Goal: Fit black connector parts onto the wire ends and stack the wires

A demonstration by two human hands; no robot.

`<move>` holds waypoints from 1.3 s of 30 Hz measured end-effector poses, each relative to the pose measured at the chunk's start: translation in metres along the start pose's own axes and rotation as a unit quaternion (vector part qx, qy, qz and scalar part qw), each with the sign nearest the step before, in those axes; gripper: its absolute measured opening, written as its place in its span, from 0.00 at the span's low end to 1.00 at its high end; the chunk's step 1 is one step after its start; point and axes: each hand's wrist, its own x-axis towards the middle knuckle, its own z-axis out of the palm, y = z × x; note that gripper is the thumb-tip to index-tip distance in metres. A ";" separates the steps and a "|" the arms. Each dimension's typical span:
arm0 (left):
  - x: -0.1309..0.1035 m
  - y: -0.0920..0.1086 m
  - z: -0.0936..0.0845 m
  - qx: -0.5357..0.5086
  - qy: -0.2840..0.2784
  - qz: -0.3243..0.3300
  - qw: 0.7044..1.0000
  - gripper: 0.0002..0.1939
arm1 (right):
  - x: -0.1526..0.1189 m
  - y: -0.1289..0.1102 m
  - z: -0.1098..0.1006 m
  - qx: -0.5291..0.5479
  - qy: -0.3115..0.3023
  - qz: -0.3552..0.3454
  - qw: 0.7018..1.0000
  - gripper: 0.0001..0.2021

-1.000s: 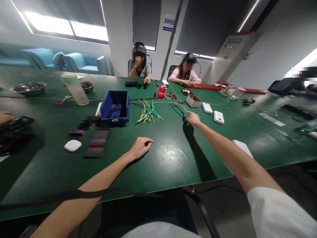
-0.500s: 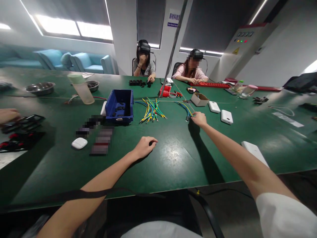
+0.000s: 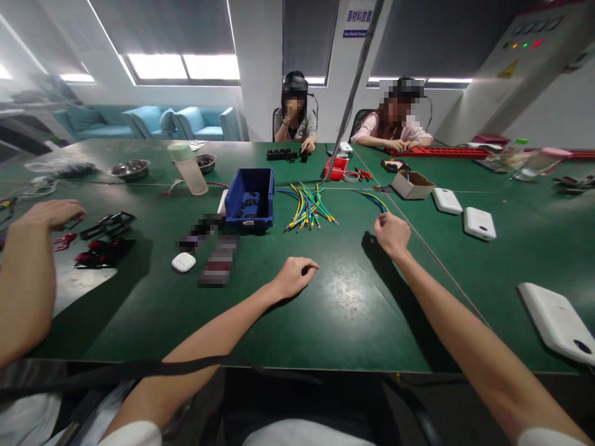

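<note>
My right hand (image 3: 393, 234) is closed on the near ends of a small bunch of blue, yellow and green wires (image 3: 374, 199) that trail away from it across the green table (image 3: 353, 310). Left of it, a larger loose bundle of coloured wires (image 3: 307, 207) lies beside a blue bin (image 3: 251, 199) holding small black parts. My left hand (image 3: 295, 277) rests on the table in front of me, fingers curled under. Whether something small sits inside them is hidden.
A co-worker's hand (image 3: 46, 214) reaches over black and red parts (image 3: 105, 238) at left. Near the bin are a white earbud case (image 3: 183, 262) and a bottle (image 3: 188, 170). A cardboard box (image 3: 411, 184) and white power banks (image 3: 478, 223) lie right. Two people sit across.
My right hand closed on the small wire bunch and drew back toward me with it. My left hand stayed put. The view swung left, bringing a co-worker's arm into sight.
</note>
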 end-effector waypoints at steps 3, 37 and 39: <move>-0.001 0.002 0.001 -0.013 0.010 -0.013 1.000 0.11 | -0.024 -0.036 0.008 0.087 -0.018 -0.051 0.995 0.13; 0.103 -0.119 -0.167 0.269 -0.025 -0.275 0.923 0.12 | -0.051 -0.061 0.020 0.249 -0.122 -0.215 0.936 0.11; 0.100 -0.123 -0.165 0.269 0.007 -0.267 0.925 0.10 | -0.051 -0.061 0.020 0.264 -0.123 -0.209 0.933 0.11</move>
